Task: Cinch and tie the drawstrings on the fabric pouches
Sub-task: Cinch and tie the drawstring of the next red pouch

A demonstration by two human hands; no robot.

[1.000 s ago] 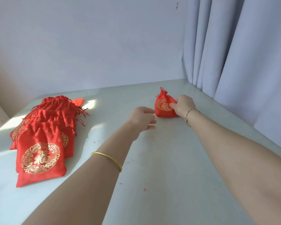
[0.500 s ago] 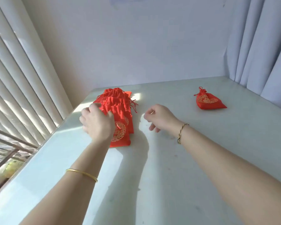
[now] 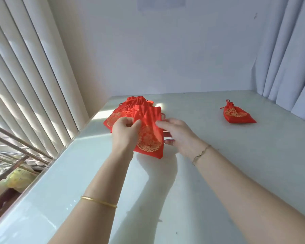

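- The left hand (image 3: 124, 134) is pinching the left side of the top pouch (image 3: 151, 132), with its fingers (image 3: 136, 123) curling onto the red fabric.
- The right hand (image 3: 179, 136) is gripping the same pouch from the right, the thumb lying on the cloth and the other fingers curling under its edge.
- The pouch is sitting between the two sets of fingers. Its gold emblem is facing up just below them, and its loosely gathered mouth is pointing away beyond the fingertips.
- Its near edge is casting a shadow on the white desk (image 3: 227, 173).
- The pile of pouches (image 3: 130, 103) is lying directly beyond the left fingers, partly covered by the held pouch.
- A tied pouch (image 3: 237, 115) is lying on its side well to the right of the right fingers, with its neck cinched. What it is holding is not showing.
- A gold bangle (image 3: 99, 201) is circling the left wrist and a thin bracelet (image 3: 201, 154) the right.
- Vertical blinds (image 3: 25, 76) are hanging far left of the left fingers, and a grey curtain (image 3: 289, 50) is hanging far right, beyond the tied pouch.
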